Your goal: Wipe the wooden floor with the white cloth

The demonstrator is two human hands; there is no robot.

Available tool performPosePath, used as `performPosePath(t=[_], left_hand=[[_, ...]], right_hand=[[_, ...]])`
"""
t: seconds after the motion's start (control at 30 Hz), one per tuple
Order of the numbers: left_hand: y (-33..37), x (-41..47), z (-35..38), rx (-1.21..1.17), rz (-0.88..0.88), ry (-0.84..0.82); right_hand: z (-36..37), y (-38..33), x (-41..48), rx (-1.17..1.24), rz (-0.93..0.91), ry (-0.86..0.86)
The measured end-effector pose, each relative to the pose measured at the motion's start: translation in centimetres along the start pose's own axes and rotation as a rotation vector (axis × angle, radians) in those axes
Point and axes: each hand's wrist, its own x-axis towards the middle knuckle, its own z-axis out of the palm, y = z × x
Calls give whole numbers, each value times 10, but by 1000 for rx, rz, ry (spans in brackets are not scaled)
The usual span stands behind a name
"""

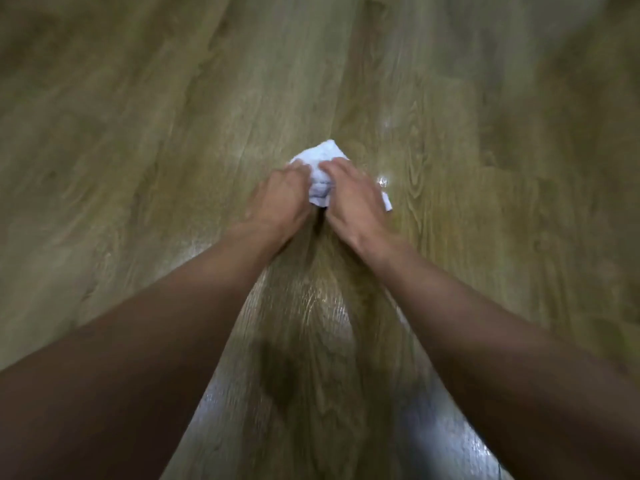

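On the left there is only the wooden floor (131,140), brown-green planks with wavy grain lines. The picture is a bit blurry there.

A bare left arm (145,348) comes up from the bottom left corner toward the middle. At its end, the left hand (282,195) is down on the floor. Its fingers are bent and they hold the left edge of the white cloth (323,157).

The white cloth is in the middle of the view, scrunched into a lump on the floor, between and under the two hands. A pointy bit sticks out past the fingertips, and a small corner peeks out on the far right side.

The right hand (355,199) lies on top of the cloth. Its fingers look mostly straight and press down on it. The two hands are just beside each other.

Just right of that hand is a small shiny wet spot (382,181) on the floor. The right arm (502,341) runs down to the bottom right corner. Between the arms the floor shines with light.
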Motion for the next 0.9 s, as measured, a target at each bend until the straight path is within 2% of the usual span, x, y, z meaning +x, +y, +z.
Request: performPosePath(t=[0.1,0.2,0.27,0.33,0.47,0.57,0.67,0.77,0.9], left_hand=[[-9,2,-6,90,35,11],[-10,-20,-5,100,161,68],[-5,-37,-2,20,253,86],[-5,-33,-6,33,219,27],[-14,3,-21,129,26,-98],[-2,-5,-18,89,75,-140],[14,-36,-2,93,174,-155],[21,-23,-5,191,169,-128],[20,9,-22,200,31,-148]], right_hand=[[16,-23,-5,-99,28,39],[5,1,-18,-95,-34,11],[-4,14,-20,-53,-54,-26],[-6,15,-11,-36,-78,-60],[3,-2,14,-46,-108,-74],[1,7,-7,-47,-160,-71],[-18,36,-38,-31,-187,-147],[-25,40,-21,-41,-133,-184],[-2,5,11,33,34,-88]])
